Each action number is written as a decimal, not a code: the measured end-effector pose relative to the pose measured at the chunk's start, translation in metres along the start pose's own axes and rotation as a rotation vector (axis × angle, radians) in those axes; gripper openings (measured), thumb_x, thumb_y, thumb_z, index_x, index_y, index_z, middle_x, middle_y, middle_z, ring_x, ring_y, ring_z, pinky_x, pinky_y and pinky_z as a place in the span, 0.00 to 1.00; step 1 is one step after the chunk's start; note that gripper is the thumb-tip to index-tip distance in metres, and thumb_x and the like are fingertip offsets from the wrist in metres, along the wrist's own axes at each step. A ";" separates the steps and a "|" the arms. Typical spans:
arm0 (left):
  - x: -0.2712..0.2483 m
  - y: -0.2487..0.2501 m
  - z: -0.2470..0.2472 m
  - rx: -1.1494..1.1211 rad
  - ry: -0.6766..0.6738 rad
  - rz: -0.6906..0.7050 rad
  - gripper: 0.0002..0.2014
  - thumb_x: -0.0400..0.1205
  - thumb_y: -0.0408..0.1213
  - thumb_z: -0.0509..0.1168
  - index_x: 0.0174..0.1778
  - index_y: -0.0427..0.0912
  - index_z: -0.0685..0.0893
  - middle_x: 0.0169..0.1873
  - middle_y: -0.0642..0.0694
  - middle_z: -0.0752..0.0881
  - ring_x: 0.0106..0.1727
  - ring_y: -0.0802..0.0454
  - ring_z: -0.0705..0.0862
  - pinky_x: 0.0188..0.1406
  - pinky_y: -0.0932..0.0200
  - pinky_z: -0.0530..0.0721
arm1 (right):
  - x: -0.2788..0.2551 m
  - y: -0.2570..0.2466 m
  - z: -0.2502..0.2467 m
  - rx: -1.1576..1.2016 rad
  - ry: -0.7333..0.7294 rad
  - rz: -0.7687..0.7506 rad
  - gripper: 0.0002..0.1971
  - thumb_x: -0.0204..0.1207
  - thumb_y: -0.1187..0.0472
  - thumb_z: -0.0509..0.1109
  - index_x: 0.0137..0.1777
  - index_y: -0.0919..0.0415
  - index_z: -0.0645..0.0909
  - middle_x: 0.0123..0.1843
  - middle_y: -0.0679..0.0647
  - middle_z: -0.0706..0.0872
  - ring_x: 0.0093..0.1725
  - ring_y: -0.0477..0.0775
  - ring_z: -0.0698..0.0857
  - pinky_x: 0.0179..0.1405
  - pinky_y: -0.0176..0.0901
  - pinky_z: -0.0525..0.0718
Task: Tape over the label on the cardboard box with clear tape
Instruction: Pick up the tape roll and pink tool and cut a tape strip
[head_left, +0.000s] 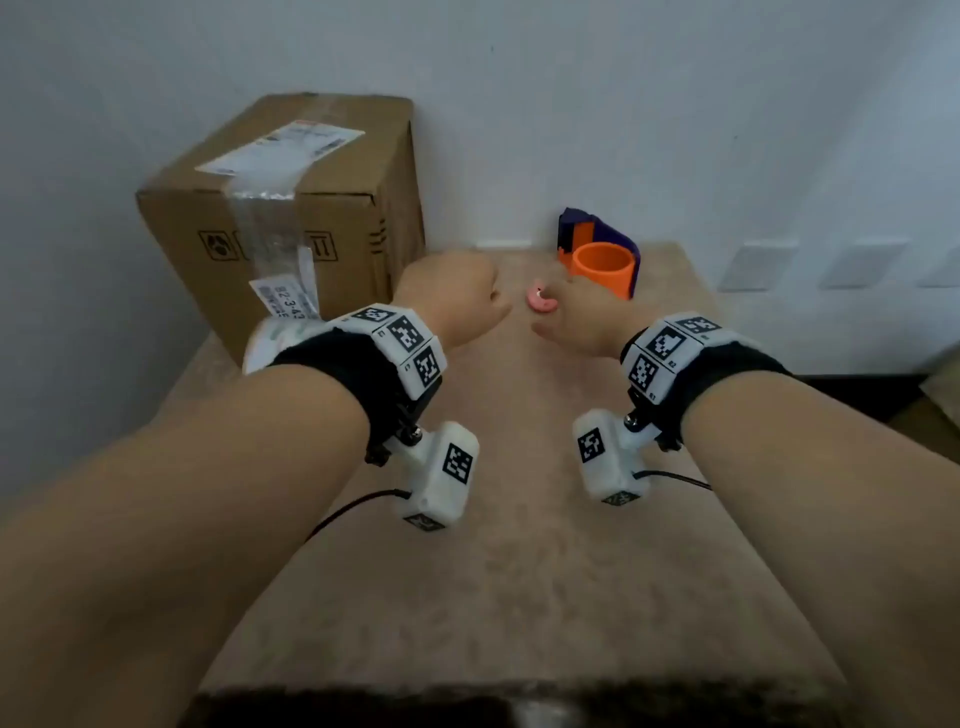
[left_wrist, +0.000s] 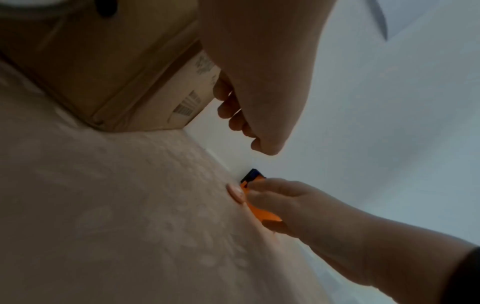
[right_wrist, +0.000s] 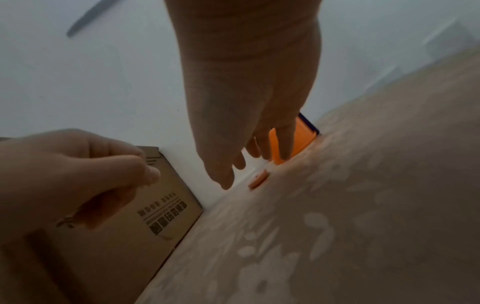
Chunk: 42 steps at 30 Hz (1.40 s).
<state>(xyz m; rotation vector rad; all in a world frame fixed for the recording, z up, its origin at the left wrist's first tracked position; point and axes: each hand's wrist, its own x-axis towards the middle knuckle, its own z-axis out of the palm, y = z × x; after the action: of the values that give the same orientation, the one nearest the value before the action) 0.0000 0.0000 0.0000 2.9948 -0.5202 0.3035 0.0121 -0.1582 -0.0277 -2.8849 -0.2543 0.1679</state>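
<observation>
The cardboard box (head_left: 332, 218) stands at the back left of the table against the wall. A white label (head_left: 280, 148) lies on its top, with clear tape (head_left: 265, 213) running over it and down the front. My left hand (head_left: 457, 291) hovers right of the box, fingers curled into the palm (left_wrist: 233, 115) and holding nothing. My right hand (head_left: 563, 312) reaches forward with straight fingers (right_wrist: 283, 148), just above a small pink disc (head_left: 540, 302) and in front of the orange and purple tape dispenser (head_left: 602, 260). It touches neither, as far as I can tell.
A second white label (head_left: 285, 296) hangs low on the box front. The beige patterned tabletop (head_left: 519, 545) runs from the wall to the near edge. The white wall (head_left: 623, 104) closes off the back, right behind the box and dispenser.
</observation>
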 end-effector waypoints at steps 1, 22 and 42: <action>0.002 -0.001 0.001 0.010 -0.033 -0.011 0.14 0.80 0.44 0.58 0.43 0.37 0.84 0.44 0.38 0.87 0.46 0.37 0.84 0.36 0.56 0.74 | 0.006 -0.002 0.004 0.028 0.005 -0.005 0.17 0.81 0.55 0.60 0.61 0.67 0.76 0.66 0.67 0.77 0.63 0.65 0.78 0.60 0.50 0.75; -0.021 -0.005 0.002 -0.029 0.002 -0.001 0.16 0.79 0.44 0.57 0.38 0.36 0.82 0.32 0.43 0.80 0.38 0.41 0.81 0.32 0.57 0.73 | -0.013 -0.019 0.021 0.402 0.064 0.172 0.27 0.71 0.64 0.75 0.71 0.61 0.73 0.63 0.60 0.84 0.61 0.59 0.84 0.60 0.49 0.83; -0.132 -0.095 -0.040 -0.464 0.539 -0.395 0.07 0.82 0.41 0.62 0.51 0.42 0.76 0.54 0.47 0.73 0.51 0.52 0.76 0.52 0.58 0.78 | -0.078 -0.133 0.002 0.855 0.301 -0.132 0.11 0.81 0.57 0.66 0.58 0.61 0.83 0.45 0.49 0.84 0.47 0.46 0.82 0.38 0.28 0.75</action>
<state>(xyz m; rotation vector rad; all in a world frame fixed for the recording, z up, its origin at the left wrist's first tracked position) -0.0961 0.1365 0.0070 2.3509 0.0553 0.7899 -0.0857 -0.0449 0.0105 -2.0013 -0.2378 -0.1514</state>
